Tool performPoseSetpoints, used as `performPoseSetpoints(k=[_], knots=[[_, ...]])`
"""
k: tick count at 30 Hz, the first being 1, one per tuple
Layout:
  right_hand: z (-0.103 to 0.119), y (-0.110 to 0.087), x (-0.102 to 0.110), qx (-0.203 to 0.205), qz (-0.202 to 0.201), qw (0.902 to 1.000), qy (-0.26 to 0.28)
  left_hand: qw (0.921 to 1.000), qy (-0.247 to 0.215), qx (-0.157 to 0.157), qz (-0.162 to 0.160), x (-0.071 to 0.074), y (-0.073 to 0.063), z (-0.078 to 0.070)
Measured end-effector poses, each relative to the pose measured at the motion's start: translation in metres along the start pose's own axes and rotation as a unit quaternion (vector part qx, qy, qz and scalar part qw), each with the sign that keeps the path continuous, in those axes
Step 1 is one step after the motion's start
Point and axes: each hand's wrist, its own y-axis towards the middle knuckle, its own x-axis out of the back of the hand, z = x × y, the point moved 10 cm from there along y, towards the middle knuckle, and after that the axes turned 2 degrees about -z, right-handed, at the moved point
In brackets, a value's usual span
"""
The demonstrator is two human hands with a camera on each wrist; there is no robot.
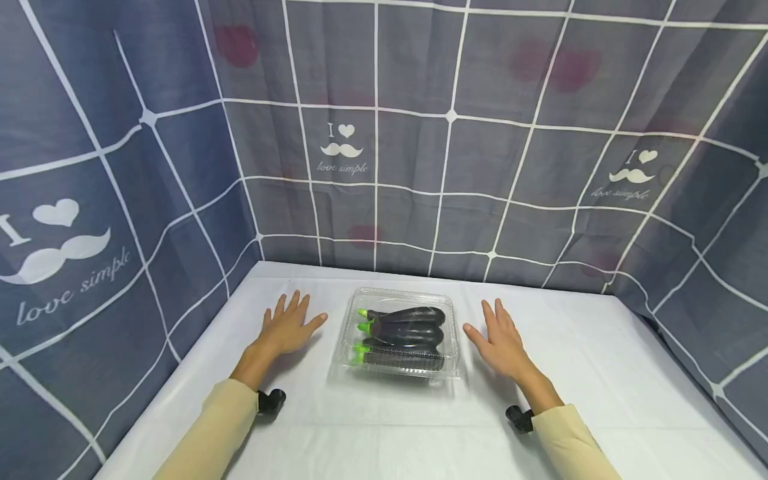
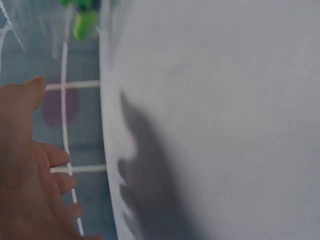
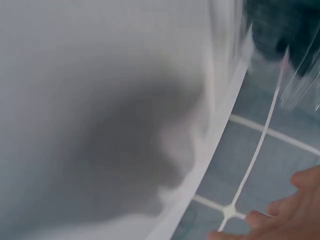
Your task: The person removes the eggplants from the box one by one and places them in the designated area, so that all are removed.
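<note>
A clear plastic clamshell box [image 1: 351, 360] sits on the white table, with several dark eggplants [image 1: 411, 333] with bright green stems visible inside it. To the box's left is my left hand [image 1: 287, 330], fingers spread and holding nothing. My right hand [image 1: 503, 343] is off the box's right side, its fingers extended and nothing in it. Neither hand touches the box. In the left wrist view the left hand [image 2: 30, 170] shows at the left edge, with a blurred green stem [image 2: 85, 25] above. The right wrist view has the right hand [image 3: 285, 215] at the lower right.
The white-covered table [image 1: 384, 433] meets a grey grid-patterned curtain [image 1: 408, 160] at its back edge. A similar blue curtain [image 1: 120, 233] runs along the left side, and another stretch of curtain [image 1: 714, 293] along the right. Small black wrist cameras [image 1: 273, 401] are worn on both wrists.
</note>
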Motion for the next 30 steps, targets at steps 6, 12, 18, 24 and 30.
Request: performPoseSetpoints(k=[6, 12, 18, 24, 30], knots=[[0.017, -0.024, -0.012, -0.012, 0.054, 0.9870, 0.151, 0.9782, -0.198, -0.048, 0.040, -0.008, -0.025, -0.037], [0.037, -0.048, -0.021, -0.037, 0.109, 0.9589, 0.259, 0.8768, -0.459, -0.042, 0.138, -0.025, -0.049, -0.073], [0.048, -0.064, -0.035, -0.054, 0.115, 0.9278, 0.351, 0.8186, -0.550, -0.045, 0.161, -0.030, -0.061, -0.091], [0.056, -0.071, -0.043, -0.050, 0.115, 0.9064, 0.403, 0.8514, -0.505, -0.047, 0.133, -0.036, -0.066, -0.092], [0.058, -0.069, -0.044, -0.050, 0.106, 0.9001, 0.420, 0.8617, -0.494, -0.036, 0.111, -0.038, -0.067, -0.089]])
